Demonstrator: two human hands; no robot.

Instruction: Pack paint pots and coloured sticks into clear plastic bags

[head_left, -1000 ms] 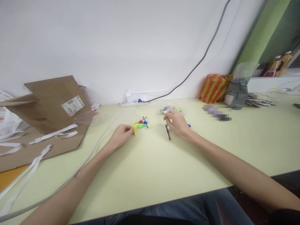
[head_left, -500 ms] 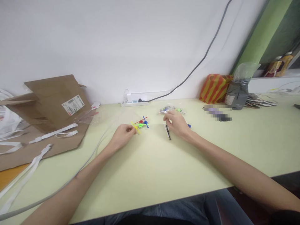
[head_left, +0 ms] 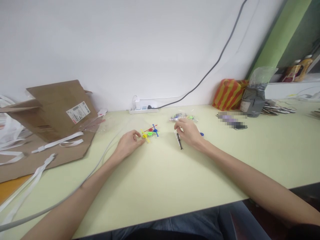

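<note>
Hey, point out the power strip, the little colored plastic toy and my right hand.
Power strip (head_left: 143, 110), head view, on its white casing.
Colored plastic toy (head_left: 155, 131), head view, on its blue hub.
Right hand (head_left: 190, 133), head view, on the back of the hand.

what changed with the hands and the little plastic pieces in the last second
The left hand opened and let go of the yellow plastic piece, which tipped from upright down toward the table. The right hand, the black pen-like item and the red and blue plastic pieces stayed about where they were.
</note>
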